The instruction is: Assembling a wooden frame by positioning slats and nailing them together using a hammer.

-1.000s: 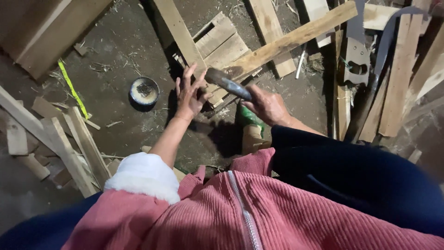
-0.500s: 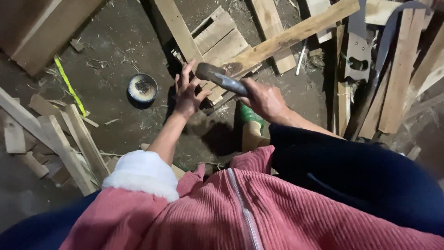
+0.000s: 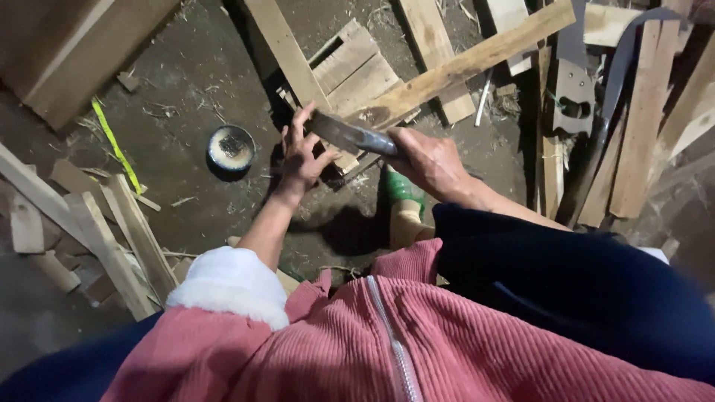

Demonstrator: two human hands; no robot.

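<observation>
Machete-like blade (image 3: 344,134), broad and grey, is held by its handle in the right hand (image 3: 430,162), whose fingers are clenched around the grip; its flat end is seen just above the left fingers and just under the near end of a long wooden plank (image 3: 477,63) that runs up and away to the right. The left hand (image 3: 302,158) is spread, its fingers released and pressed down on a small slatted wooden piece (image 3: 357,71) lying on the dirt floor (image 3: 171,82); nothing is grasped by it. To the left of the left fingers, well apart, a small round tin (image 3: 231,147) is set on the floor, with a yellow strip (image 3: 115,145) farther left. A green and tan foot covering (image 3: 404,208) is visible just below the right fingers.
</observation>
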